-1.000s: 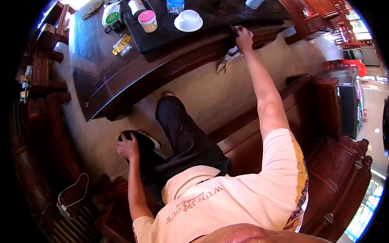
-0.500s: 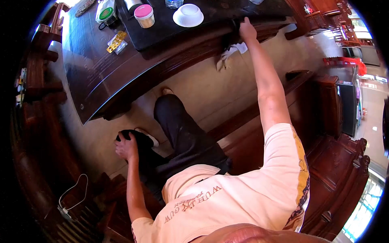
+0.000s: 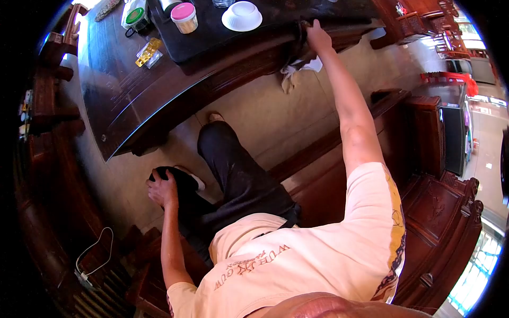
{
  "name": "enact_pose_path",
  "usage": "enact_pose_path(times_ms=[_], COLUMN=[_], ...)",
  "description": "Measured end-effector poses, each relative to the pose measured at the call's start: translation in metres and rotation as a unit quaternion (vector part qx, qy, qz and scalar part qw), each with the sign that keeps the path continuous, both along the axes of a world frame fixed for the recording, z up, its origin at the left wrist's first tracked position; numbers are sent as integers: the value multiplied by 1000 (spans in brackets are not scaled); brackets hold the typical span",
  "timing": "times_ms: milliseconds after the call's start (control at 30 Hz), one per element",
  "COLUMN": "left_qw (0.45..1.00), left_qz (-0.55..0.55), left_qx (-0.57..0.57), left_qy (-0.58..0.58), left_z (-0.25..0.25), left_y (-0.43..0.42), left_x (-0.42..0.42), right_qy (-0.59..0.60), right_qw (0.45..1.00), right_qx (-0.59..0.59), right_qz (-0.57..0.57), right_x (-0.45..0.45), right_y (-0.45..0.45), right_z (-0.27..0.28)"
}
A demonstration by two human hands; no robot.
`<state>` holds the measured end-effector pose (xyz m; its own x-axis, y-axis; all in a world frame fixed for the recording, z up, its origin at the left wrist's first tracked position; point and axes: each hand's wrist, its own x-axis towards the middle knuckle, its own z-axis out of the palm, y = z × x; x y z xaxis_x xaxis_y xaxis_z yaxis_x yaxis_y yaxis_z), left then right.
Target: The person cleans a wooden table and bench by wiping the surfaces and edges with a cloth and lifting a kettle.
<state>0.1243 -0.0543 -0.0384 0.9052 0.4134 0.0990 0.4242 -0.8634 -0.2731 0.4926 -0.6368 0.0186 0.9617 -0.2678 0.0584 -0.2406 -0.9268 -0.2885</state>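
My left hand (image 3: 163,190) lies on my bent left knee in dark trousers (image 3: 236,164), its fingers spread and holding nothing. With the arm stretched out, my right hand (image 3: 318,38) is at the front edge of the dark wooden table (image 3: 122,100). Its fingers are curled at a dark, limp-looking thing (image 3: 298,45) hanging at that edge; I cannot make out what it is. Just beneath, a crumpled white and beige piece (image 3: 289,79) shows against the floor. On the tabletop, a white bowl (image 3: 242,17) is nearest to the right hand.
A pink-lidded tub (image 3: 184,19), a green-lidded container (image 3: 137,18) and a yellow packet (image 3: 149,53) stand or lie on the table. A white cable (image 3: 108,249) hangs at lower left. Carved wooden seating (image 3: 435,222) surrounds me. A dark speaker-like box (image 3: 454,138) stands at right.
The whole view has shifted slightly. My right hand stays at the table edge, with the dark thing there drawn narrower and slightly to the left. My left hand stays on the knee.
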Motion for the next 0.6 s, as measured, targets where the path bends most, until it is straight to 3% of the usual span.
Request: enact_pose_path(times_ms=[67, 167, 300, 367, 467, 600], left_qw=[999, 999, 999, 1000, 1000, 999], left_qz=[22, 11, 4, -3, -5, 1], left_qx=[-8, 5, -22, -20, -19, -9], left_qy=[34, 33, 23, 19, 21, 34], left_z=[13, 13, 10, 5, 6, 3], left_y=[-6, -7, -2, 0, -3, -3], left_x=[6, 7, 5, 5, 7, 8], right_qy=[13, 5, 21, 65, 72, 49], right_qw=[996, 990, 999, 984, 970, 993], right_qx=[-88, 91, -25, -92, -112, -68], right_qz=[29, -112, 31, 137, 205, 88], right_x=[22, 11, 29, 13, 3, -10], right_y=[-11, 17, -10, -3, -12, -14], right_z=[-16, 8, -28, -3, 0, -10])
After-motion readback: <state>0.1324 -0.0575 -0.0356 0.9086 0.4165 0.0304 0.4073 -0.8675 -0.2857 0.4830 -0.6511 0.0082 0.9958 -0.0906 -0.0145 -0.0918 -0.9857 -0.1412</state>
